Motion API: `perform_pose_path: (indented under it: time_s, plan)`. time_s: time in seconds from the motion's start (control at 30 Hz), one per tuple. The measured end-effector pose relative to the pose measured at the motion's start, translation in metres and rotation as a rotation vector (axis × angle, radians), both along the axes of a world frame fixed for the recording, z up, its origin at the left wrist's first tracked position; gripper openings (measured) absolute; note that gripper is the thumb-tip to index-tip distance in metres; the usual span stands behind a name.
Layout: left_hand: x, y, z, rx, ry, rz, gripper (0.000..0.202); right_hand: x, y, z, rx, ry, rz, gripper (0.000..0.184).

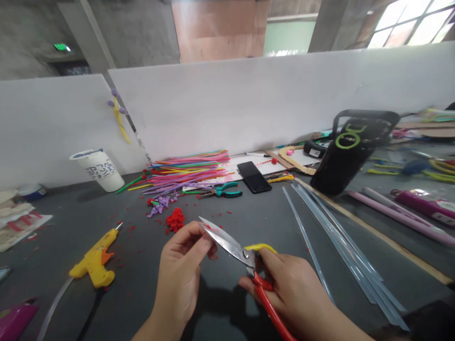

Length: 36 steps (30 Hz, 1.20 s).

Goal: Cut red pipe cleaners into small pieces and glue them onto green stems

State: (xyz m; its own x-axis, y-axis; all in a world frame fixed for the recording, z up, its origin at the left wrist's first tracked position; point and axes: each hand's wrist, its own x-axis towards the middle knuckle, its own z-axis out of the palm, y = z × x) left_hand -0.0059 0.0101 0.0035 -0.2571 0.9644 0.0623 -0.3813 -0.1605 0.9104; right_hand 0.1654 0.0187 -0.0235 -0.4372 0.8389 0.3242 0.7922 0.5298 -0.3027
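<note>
My right hand (289, 291) grips the red and yellow handles of a pair of scissors (231, 246), whose steel blades point up and left. My left hand (181, 270) is pinched at the blade tips, holding something too small to make out, with a speck of red by the blades. Just beyond the hands lies a small heap of red pieces (175, 219) and a few purple bits (159, 204) on the dark table.
A yellow glue gun (95, 258) lies at the left, a paper cup (97, 169) behind it. Coloured pipe cleaners (192, 170), green-handled pliers (222, 191) and a phone (254, 176) lie further back. Clear glue sticks (337, 237) and a black speaker (350, 151) are at the right.
</note>
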Motion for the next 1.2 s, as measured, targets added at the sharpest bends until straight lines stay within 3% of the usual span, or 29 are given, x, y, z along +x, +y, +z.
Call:
perform_pose_path:
  time_s: [0.17, 0.27, 0.5, 0.63, 0.9, 1.1, 1.2]
  plan:
    - [-0.001, 0.000, 0.003, -0.002, -0.014, 0.001, 0.004, 0.002, 0.002, 0.000, -0.045, 0.037, -0.007, 0.036]
    - [0.000, 0.001, 0.005, -0.050, -0.016, -0.043, 0.003, 0.001, 0.002, 0.006, -0.240, 0.165, -0.020, 0.034]
    - [0.007, 0.000, 0.003, -0.249, -0.001, -0.454, 0.008, -0.004, 0.009, 0.027, -0.709, 0.768, 0.025, 0.016]
    - [0.008, -0.002, -0.002, -0.312, 0.006, -0.595, 0.010, -0.005, 0.015, 0.029, -0.887, 0.968, 0.109, 0.016]
    - [0.008, -0.001, -0.007, -0.374, -0.003, -0.685, 0.011, -0.004, 0.019, 0.020, -1.058, 1.038, 0.258, 0.016]
    - [0.007, -0.002, -0.006, -0.380, -0.039, -0.675, 0.012, -0.003, 0.017, 0.024, -1.032, 1.087, 0.333, 0.011]
    - [0.006, -0.002, -0.007, -0.386, -0.039, -0.674, 0.013, -0.006, 0.016, 0.028, -1.008, 1.036, 0.264, 0.009]
